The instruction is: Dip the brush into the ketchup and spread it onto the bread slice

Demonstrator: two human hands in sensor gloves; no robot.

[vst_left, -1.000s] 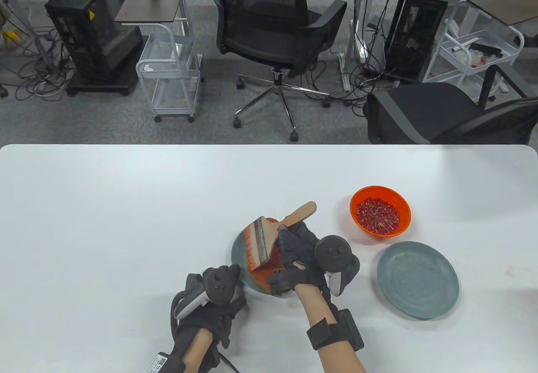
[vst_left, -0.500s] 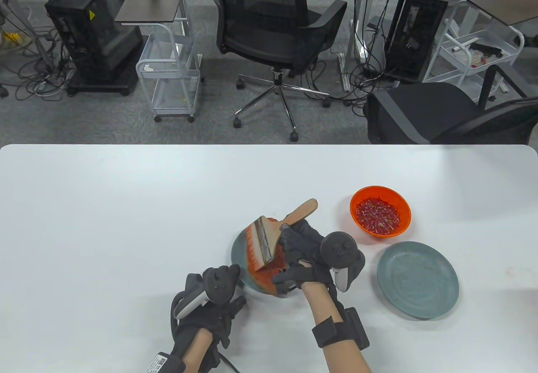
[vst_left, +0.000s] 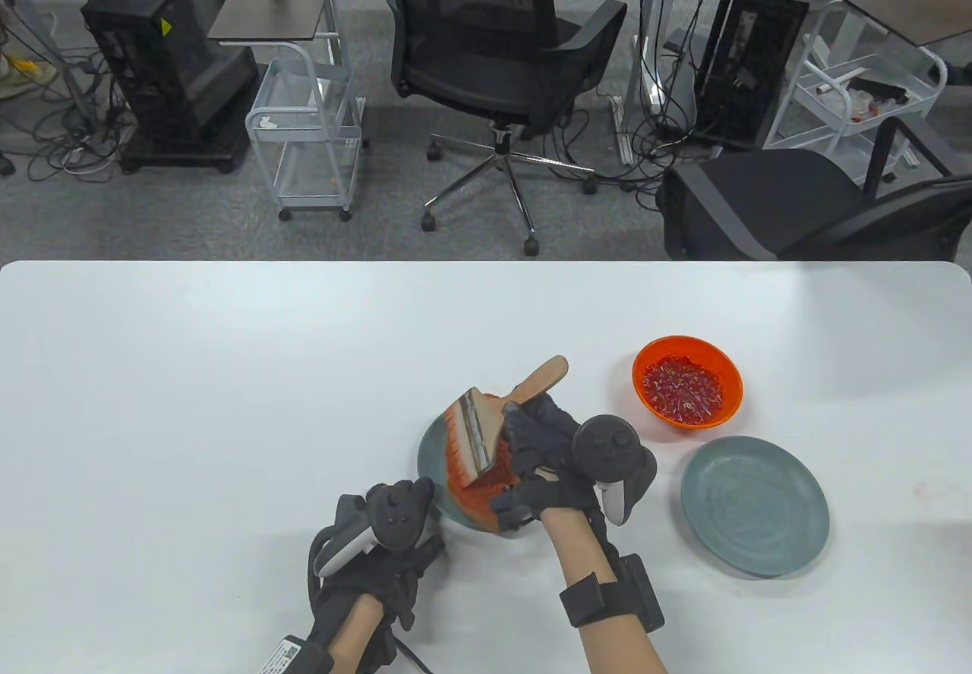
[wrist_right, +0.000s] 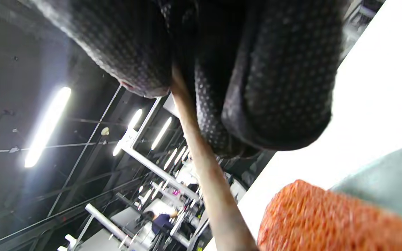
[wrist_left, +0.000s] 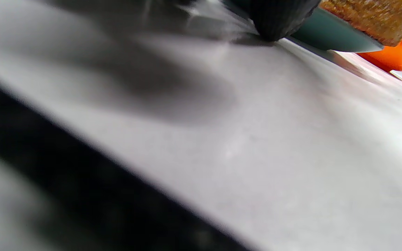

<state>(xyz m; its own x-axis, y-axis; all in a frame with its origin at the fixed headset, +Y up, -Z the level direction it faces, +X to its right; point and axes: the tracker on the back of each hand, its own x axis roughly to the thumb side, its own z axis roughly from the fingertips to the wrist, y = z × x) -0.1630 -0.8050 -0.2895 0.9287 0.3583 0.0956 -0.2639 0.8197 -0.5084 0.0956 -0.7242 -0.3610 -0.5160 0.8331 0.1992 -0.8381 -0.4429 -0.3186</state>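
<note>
A bread slice [vst_left: 477,502] coated in red ketchup lies on a grey-green plate [vst_left: 427,461]. My right hand [vst_left: 533,467] grips the wooden handle of a wide brush [vst_left: 478,437]. The brush's orange-stained bristles lie on the bread's left part. The right wrist view shows my gloved fingers [wrist_right: 277,87] wrapped round the handle [wrist_right: 204,164] above the red bread [wrist_right: 326,219]. My left hand [vst_left: 395,526] rests at the plate's near-left rim. One fingertip [wrist_left: 277,17] touches the table beside the rim [wrist_left: 330,36]. The orange ketchup bowl [vst_left: 687,392] stands to the right.
A second, empty grey-green plate [vst_left: 754,505] sits right of my right hand, in front of the bowl. The white table [vst_left: 228,401] stretches left and to the back. Office chairs and carts stand beyond its far edge.
My right wrist shifted slightly right, then back a little left. The brush stayed on the bread with only a small tilt. My left hand has not moved.
</note>
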